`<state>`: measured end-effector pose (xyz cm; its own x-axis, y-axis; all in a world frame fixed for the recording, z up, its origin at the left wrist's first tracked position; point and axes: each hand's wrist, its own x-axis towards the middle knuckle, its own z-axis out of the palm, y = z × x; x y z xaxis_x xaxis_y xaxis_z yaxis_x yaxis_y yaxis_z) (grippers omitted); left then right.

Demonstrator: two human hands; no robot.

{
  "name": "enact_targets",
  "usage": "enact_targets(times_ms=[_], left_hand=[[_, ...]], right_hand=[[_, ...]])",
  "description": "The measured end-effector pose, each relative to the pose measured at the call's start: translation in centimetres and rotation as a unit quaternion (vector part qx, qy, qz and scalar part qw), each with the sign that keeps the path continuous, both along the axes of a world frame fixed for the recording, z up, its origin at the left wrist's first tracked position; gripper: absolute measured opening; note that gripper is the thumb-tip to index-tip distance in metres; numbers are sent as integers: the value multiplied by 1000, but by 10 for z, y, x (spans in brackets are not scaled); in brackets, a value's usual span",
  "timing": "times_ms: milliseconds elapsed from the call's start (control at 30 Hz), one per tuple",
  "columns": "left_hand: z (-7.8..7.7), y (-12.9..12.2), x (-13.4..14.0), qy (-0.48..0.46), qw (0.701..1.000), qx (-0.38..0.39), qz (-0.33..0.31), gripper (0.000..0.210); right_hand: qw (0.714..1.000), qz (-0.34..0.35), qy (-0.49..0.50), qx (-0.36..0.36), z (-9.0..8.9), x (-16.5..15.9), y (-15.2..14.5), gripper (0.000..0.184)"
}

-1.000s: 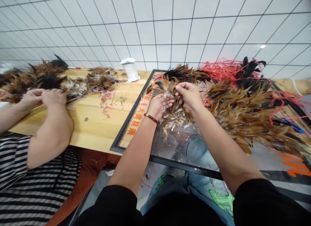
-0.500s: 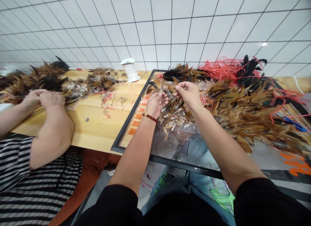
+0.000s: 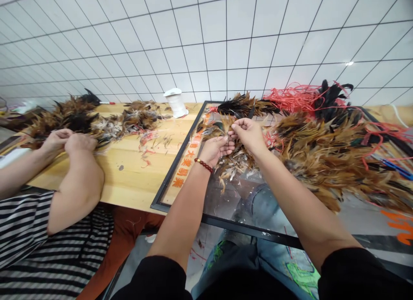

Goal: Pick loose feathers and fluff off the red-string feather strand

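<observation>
My left hand [image 3: 217,151], with a beaded bracelet at the wrist, pinches brown feathers [image 3: 226,122] by their lower ends. Thumb and forefinger of my right hand [image 3: 248,134] are closed right beside it, at the same feathers; the fingertips of both hands nearly touch. Exactly which quills lie in each pinch is too small to see. Beneath the hands is a loose heap of brown and pale fluffy feathers [image 3: 238,164] on a black-framed glass panel [image 3: 222,201]. A large pile of brown feathers [image 3: 322,158] spreads right of my right hand.
A dark feather bundle [image 3: 245,105] and tangled pink plastic string [image 3: 293,100] lie at the back. Blue scissors [image 3: 396,167] rest far right. A white spool [image 3: 176,103] stands on the wooden table [image 3: 129,171]. At left, a co-worker's hands [image 3: 72,143] work among more feathers.
My left hand has moved right and up against my right hand, and its fingers now meet at the feathers. The whole view has shifted slightly.
</observation>
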<state>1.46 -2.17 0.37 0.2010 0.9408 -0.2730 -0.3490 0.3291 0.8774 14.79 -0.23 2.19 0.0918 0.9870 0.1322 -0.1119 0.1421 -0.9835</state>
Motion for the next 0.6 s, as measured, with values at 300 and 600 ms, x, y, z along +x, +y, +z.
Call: enact_targets(times_ms=[300, 600], left_hand=[[-4, 3, 0, -94, 995, 25, 35, 13], [-9, 2, 7, -152, 988, 2, 24, 9]], right_hand=[[989, -44, -105, 97, 0, 12, 5, 13], [878, -42, -435, 193, -4, 10, -11, 61]])
